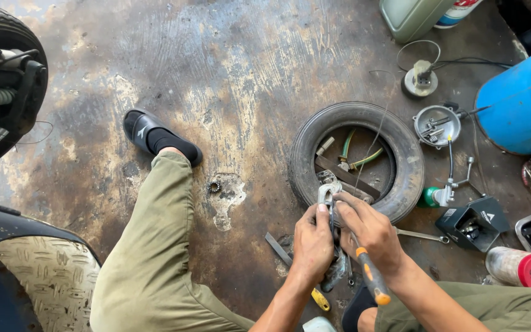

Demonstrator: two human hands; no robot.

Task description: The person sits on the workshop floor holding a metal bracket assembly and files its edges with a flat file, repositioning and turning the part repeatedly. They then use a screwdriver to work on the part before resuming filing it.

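A small metal part (327,195) is being worked on at the near rim of the old tyre (356,161) that lies flat on the floor. The part is pinched by the left hand (312,243), whose fingers are closed around it from below with the thumb pressed up against it. The right hand (371,232) is brought in from the other side; its fingers are curled shut around a tool with an orange and black handle (370,275), the handle pointing back toward the knee, and the tool's tip is hidden between the two hands. The step in hand is judged to be a fastening or prying job on the held part. A steady grip from the left hand and a careful, aligned push or turn from the right would be called for next, since the part is held free above the floor.

The concrete floor (228,74) is stained dark with oil and worn pale in patches. Inside the tyre, a few hoses and a flat bar (346,177) are seen. Right of the tyre, a round metal dish of small parts (437,125), a black box (473,223) and a blue drum (522,101) are set. Left of the tyre, a small ring-shaped part (214,186) lies on the floor, and a black sandal (155,136) is worn on the outstretched foot. A scooter wheel (1,80) is seen far to the left.
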